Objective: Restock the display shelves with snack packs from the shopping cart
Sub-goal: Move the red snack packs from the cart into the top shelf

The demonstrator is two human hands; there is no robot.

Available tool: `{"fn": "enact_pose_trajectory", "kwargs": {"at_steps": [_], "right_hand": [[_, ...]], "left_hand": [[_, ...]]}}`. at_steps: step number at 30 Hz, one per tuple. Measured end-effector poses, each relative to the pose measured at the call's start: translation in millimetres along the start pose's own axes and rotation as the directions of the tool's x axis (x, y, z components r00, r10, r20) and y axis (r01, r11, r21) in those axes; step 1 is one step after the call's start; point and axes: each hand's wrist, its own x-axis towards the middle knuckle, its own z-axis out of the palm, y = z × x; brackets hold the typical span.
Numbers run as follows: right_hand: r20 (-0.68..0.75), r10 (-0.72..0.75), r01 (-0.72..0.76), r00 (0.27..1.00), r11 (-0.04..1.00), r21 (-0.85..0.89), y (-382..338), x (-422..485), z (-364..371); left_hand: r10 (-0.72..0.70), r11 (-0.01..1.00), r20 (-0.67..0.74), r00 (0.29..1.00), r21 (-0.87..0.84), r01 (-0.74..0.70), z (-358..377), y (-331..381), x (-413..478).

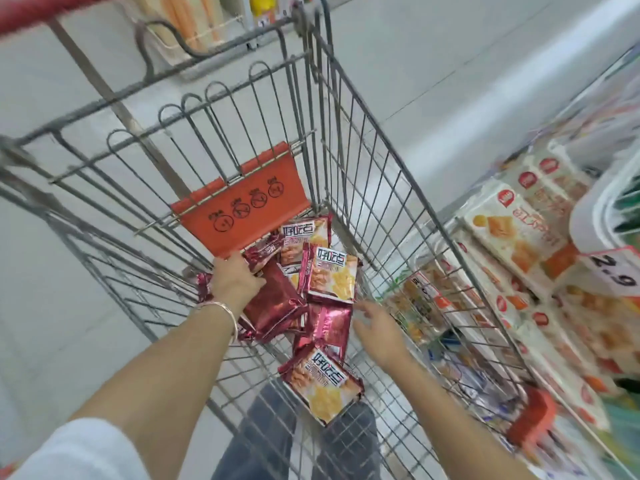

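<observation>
Snack packs (pixel 331 276) lie in a loose heap at the bottom of the shopping cart (pixel 363 161), some face up, others showing dark red backs, and one rests apart, closer to the person. The left hand (pixel 235 278) is down on the heap just below the orange-red seat flap (pixel 242 209), its fingers bent over a dark pack; whether they actually grip it I cannot tell. The right hand (pixel 377 327) hovers beside the heap near the cart's right wall, fingers spread and holding nothing. The step in hand looks like gathering packs. It would go best by stacking several flat ones together and pinching them by the edges so the crackers inside are not crushed, with the free hand taking the face-up packs. Display shelves (pixel 592 216) to the right, just outside the wire, hold cracker boxes (pixel 512 233) beside a price tag (pixel 613 271)
</observation>
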Motion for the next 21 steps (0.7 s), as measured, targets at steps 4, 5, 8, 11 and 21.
{"fn": "enact_pose_trajectory", "kwargs": {"at_steps": [4, 5, 8, 11, 21], "right_hand": [[-0.060, -0.005, 0.009, 0.998, 0.998, 0.063, 10, 3, 13], [-0.065, -0.008, 0.013, 0.998, 0.997, 0.075, 10, 4, 16], [-0.068, 0.052, -0.041, 0.996, 0.986, 0.159, 16, 8, 21], [-0.064, 0.124, -0.101, 0.990, 0.952, 0.290, 14, 19, 16], [-0.120, 0.157, -0.072, 0.980, 0.849, 0.524, -17, 27, -23]], "left_hand": [[0.046, 0.970, -0.235, 0.971, 0.244, 0.013, 22, -3, 10], [0.065, 0.964, -0.242, 0.968, 0.264, 0.002, 25, -4, 11], [0.085, 0.970, -0.232, 0.969, 0.242, -0.027, 18, -1, 13], [0.159, 0.987, -0.209, 0.965, 0.046, -0.152, -13, 18, 5], [0.288, 0.538, 0.391, 0.874, -0.821, 0.190, -60, 34, -26]]}}
